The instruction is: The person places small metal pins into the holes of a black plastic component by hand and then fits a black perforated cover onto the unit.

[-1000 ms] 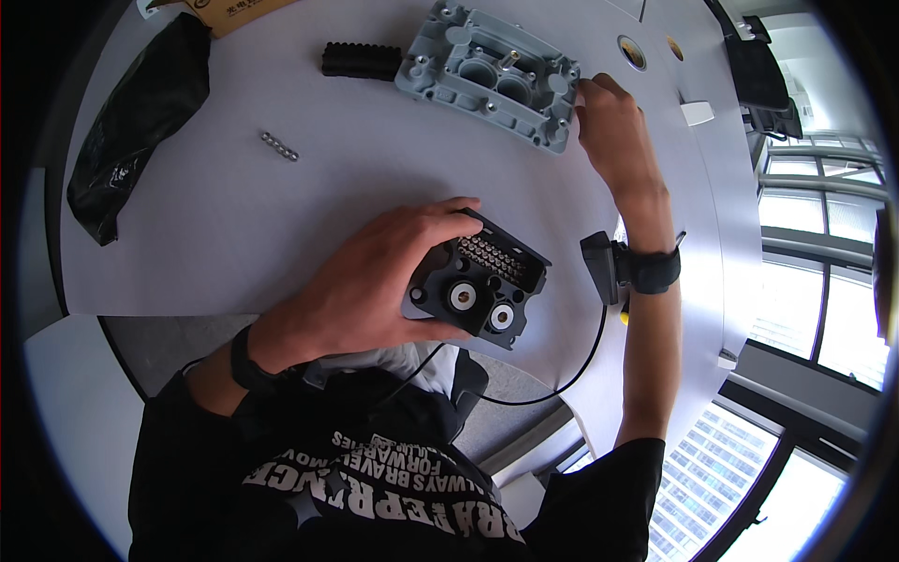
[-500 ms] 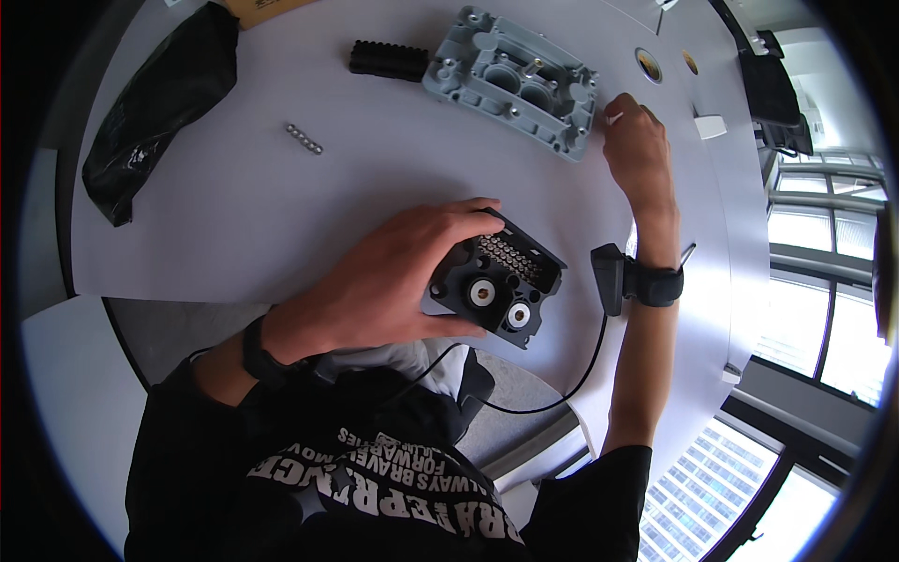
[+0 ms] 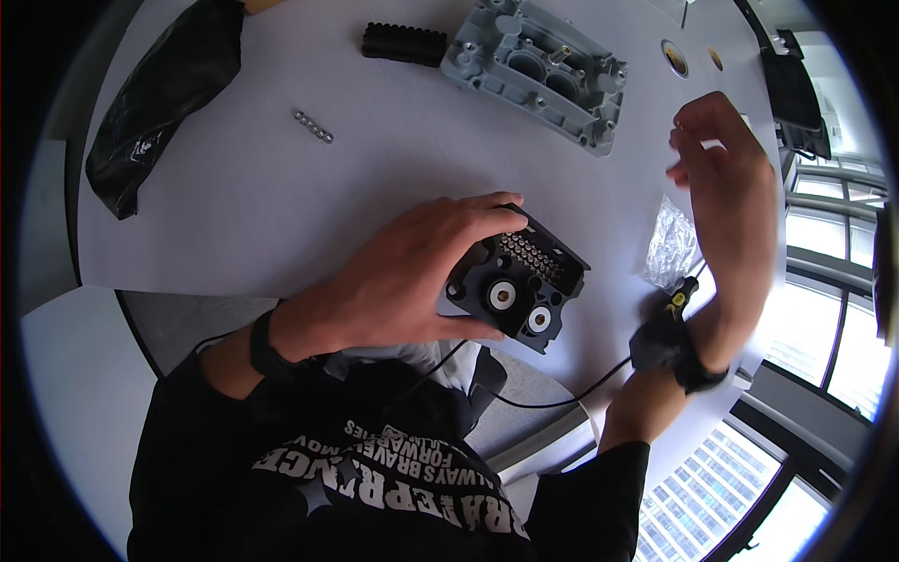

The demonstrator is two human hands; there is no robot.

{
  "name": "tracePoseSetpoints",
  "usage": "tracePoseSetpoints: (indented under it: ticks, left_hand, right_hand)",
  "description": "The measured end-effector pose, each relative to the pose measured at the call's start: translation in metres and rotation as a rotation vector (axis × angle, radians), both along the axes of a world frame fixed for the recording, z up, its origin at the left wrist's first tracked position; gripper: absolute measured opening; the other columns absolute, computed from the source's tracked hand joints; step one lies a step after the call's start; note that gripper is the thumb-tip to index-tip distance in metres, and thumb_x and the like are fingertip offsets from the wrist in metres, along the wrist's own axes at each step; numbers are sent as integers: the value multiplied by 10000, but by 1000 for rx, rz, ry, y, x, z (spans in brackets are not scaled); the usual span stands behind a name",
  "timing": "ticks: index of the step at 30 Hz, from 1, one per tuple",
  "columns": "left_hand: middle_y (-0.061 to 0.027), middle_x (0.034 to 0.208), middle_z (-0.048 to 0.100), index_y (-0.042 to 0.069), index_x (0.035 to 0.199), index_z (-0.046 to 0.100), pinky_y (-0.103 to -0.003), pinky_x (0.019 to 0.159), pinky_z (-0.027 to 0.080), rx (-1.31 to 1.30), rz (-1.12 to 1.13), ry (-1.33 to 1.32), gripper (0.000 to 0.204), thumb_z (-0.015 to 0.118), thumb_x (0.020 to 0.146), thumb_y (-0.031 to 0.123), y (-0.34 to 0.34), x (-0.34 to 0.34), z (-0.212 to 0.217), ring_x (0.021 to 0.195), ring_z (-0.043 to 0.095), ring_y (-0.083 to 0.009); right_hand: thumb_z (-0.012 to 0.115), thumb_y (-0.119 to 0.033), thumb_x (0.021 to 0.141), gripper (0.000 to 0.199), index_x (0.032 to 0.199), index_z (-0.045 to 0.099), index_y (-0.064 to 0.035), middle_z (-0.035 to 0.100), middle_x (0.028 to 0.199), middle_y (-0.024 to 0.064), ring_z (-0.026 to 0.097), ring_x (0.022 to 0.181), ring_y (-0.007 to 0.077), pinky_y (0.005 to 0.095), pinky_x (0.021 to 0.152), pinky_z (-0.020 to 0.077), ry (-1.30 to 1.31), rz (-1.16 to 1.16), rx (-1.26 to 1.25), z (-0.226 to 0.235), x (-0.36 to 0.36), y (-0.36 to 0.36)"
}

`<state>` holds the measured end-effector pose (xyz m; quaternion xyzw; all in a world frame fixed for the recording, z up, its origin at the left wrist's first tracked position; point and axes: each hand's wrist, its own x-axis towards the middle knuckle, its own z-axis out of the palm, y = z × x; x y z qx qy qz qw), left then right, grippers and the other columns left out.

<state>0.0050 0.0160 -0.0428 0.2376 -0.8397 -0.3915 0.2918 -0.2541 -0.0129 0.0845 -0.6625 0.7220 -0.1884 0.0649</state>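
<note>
Table (image 3: 234,215) of pale grey, round-edged, perhaps beside tall windows (image 3: 824,309).

A crinkled clear plastic packet (image 3: 670,245) lies right of centre; a black bag (image 3: 159,94) lies upper left.

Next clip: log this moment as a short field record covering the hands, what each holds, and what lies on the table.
left hand: grips a black housing block at the near table edge
black housing block: two round ports and a grid of pins face up
right hand: raised above the table, blurred, holding nothing that can be made out
grey cast cover: far side of the white table
black strip: left of the cover
bead chain: loose, mid-left
black bag: far left
clear packet: below the right hand
</note>
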Motion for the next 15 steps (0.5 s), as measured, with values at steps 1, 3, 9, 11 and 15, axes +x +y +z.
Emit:
tracePoseSetpoints:
  ticks: [1, 3, 9, 11, 15]
  left_hand:
    - [-134, 1546, 470, 69, 1441, 414, -429, 1141, 421, 3, -25, 8, 931, 936, 705, 300, -1, -5, 3, 1381, 497, -327]
    - [-135, 1547, 471, 72, 1441, 416, -431, 1137, 425, 11, -27, 11, 933, 939, 700, 289, -1, -4, 4, 1381, 499, -331]
    - [-148, 1533, 458, 83, 1482, 387, -489, 1161, 400, 32, -34, 39, 989, 943, 693, 301, 0, -4, 1, 1385, 486, -357]
    - [-148, 1528, 463, 86, 1491, 381, -490, 1158, 404, 32, -37, 41, 1014, 952, 679, 291, 1, -4, 0, 1382, 490, -360]
    - [-158, 1476, 495, 85, 1564, 293, -489, 1130, 425, 109, -49, 68, 1140, 965, 662, 268, 1, -5, 10, 1314, 538, -359]
  right_hand:
    - [645, 13, 939, 90, 1021, 674, -10, 721, 888, 78, 691, 733, 140, 274, 649, 547, -21, 28, 36, 15, 7, 18]
    - [685, 44, 899, 132, 1014, 717, -12, 715, 870, 81, 673, 708, 132, 266, 643, 540, -90, 151, 55, 24, 25, 36]
    - [715, 154, 791, 233, 971, 782, 22, 665, 837, 132, 679, 708, 206, 293, 562, 512, -180, 414, 34, 11, 49, 57]
    - [719, 143, 790, 226, 972, 780, 24, 660, 833, 136, 681, 705, 214, 300, 553, 508, -171, 426, 40, 6, 52, 58]
    - [745, 89, 781, 145, 903, 733, 11, 656, 810, 114, 688, 664, 234, 335, 529, 503, -129, 436, 61, -4, 58, 60]
